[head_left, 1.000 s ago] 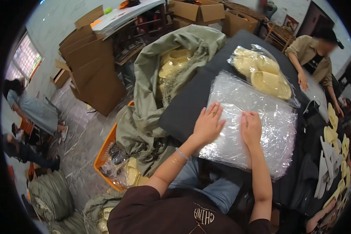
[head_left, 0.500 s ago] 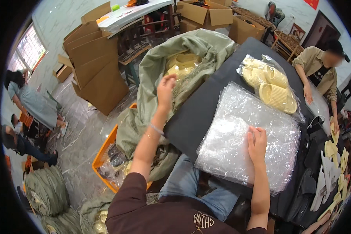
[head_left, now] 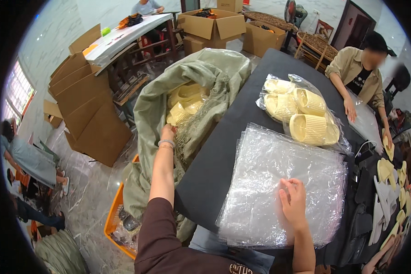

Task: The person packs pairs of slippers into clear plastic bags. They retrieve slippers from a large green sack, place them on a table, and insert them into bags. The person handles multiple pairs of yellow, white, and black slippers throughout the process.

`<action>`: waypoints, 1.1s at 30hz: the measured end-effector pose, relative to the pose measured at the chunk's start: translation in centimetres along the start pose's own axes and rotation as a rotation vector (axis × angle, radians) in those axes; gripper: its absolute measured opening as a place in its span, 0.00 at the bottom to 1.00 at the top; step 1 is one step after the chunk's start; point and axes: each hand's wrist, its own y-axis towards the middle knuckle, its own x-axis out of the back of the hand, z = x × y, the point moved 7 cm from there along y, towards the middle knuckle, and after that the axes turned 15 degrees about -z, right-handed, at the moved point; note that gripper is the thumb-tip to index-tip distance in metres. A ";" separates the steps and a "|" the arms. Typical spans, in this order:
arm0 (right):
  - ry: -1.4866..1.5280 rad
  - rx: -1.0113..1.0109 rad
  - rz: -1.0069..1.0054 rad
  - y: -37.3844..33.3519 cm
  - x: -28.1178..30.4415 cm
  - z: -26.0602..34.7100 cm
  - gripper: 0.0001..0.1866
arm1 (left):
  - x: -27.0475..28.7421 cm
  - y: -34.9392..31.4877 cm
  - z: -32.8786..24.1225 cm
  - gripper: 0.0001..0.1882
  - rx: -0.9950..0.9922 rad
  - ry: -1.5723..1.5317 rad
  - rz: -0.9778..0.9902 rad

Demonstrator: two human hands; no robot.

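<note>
My left hand [head_left: 168,132] is down at the mouth of a large grey-green woven sack [head_left: 146,109], right by the yellow slippers [head_left: 182,108] inside it. Its fingers are mostly hidden, so what they grip cannot be made out. On the black-topped table, a stack of clear plastic bags [head_left: 260,182] lies in front of me. My right hand [head_left: 293,201] hovers over or rests on that stack, fingers loosely bent and apart, holding nothing. Beyond the stack, several more yellow slippers [head_left: 308,121] lie packed in clear plastic.
A person [head_left: 360,77] works across the table at the right, beside rows of slippers [head_left: 388,192]. An orange crate [head_left: 116,214] stands on the floor below the sack. Folded cardboard [head_left: 89,105] leans at the left, and open cartons [head_left: 210,25] stand behind.
The whole view has shifted, with the scene sliding left and down. My left hand has dropped from above the sack to the slippers' edge. My right hand stays at the bag stack.
</note>
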 end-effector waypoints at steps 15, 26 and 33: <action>0.017 -0.012 -0.006 0.5 0.1 0.0 0.17 | -1.1 -1.9 -0.9 0.20 0.179 -0.419 -0.123; 0.089 0.005 -0.042 -0.1 0.1 -0.2 0.16 | 1.7 -7.6 -10.5 0.20 -0.098 -0.592 -0.049; 0.052 0.014 -0.100 -0.5 0.7 -1.0 0.14 | 7.8 -21.2 -22.7 0.20 -0.371 -0.489 0.076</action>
